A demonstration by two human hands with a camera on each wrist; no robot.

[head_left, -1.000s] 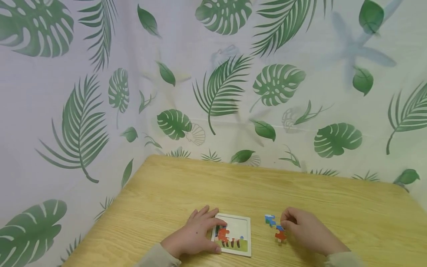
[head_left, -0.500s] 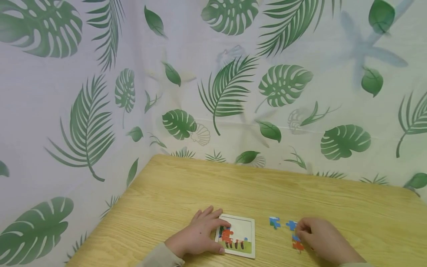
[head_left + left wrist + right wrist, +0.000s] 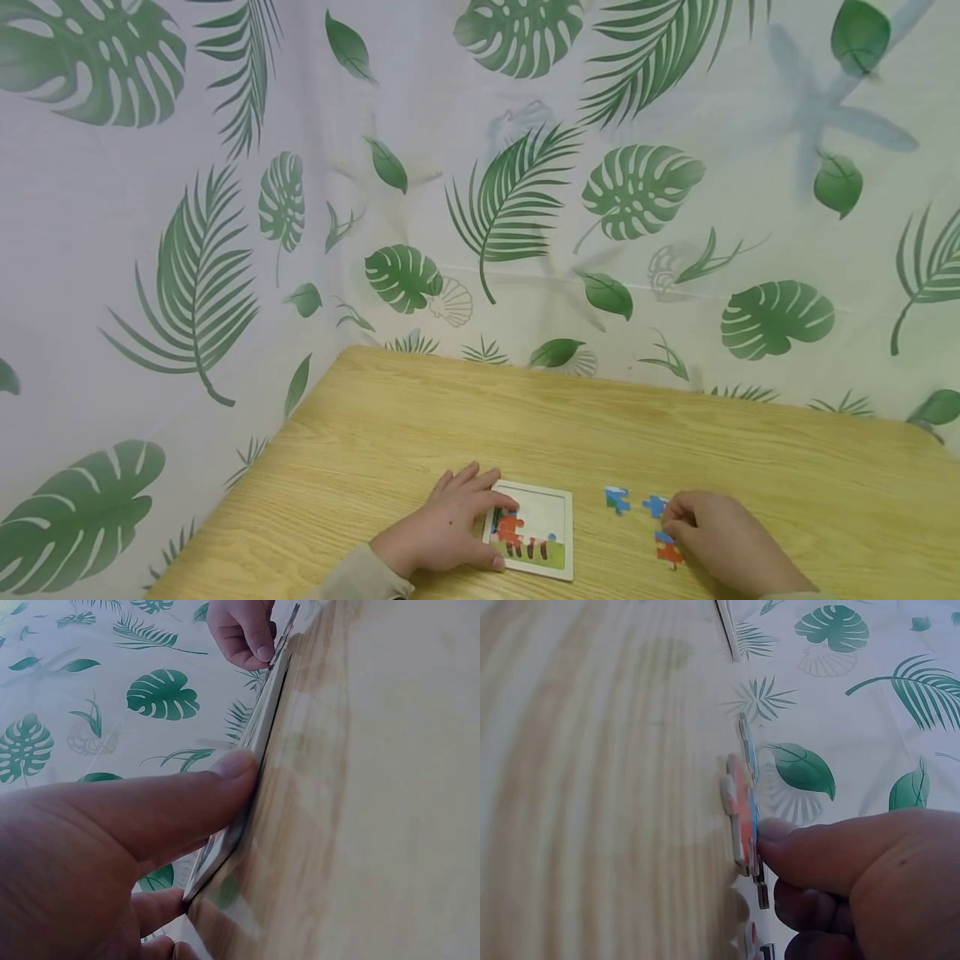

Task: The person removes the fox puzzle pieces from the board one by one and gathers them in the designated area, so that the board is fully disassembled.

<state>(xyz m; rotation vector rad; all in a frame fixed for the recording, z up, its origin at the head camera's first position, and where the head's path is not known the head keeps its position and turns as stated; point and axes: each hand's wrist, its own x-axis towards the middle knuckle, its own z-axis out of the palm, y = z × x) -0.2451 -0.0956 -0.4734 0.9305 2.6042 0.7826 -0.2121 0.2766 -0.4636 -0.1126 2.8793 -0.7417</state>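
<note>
Sleeves [image 3: 362, 575]: I get beige cuffs, both cut off by the bottom of the head view, the right one barely showing.
Left hand [image 3: 446, 525]: spread, thumb along the puzzle tray's near edge, index finger reaching over its picture; I see it touching, not clenched.
Right hand [image 3: 723, 537]: fingers curled, thumb and fingertips together at the pieces; I can't tell whether they pinch one or only touch it.
Puzzle tray [image 3: 568, 537]: flat between the hands, left rim partly covered, partly filled with red, striped and green artwork.
Red-and-blue piece [image 3: 667, 550]: by the right thumb, its right side hidden from me.
Blue piece [image 3: 654, 506]: at the right fingertips, one end covered.
Blue-and-green piece [image 3: 617, 500]: loose between tray and right hand.
Red-edged shape [image 3: 751, 941]: cut off low in the right wrist view; I can't identify it.
Backdrop [image 3: 420, 100]: leaf-printed cloth behind the table [image 3: 450, 417].
</note>
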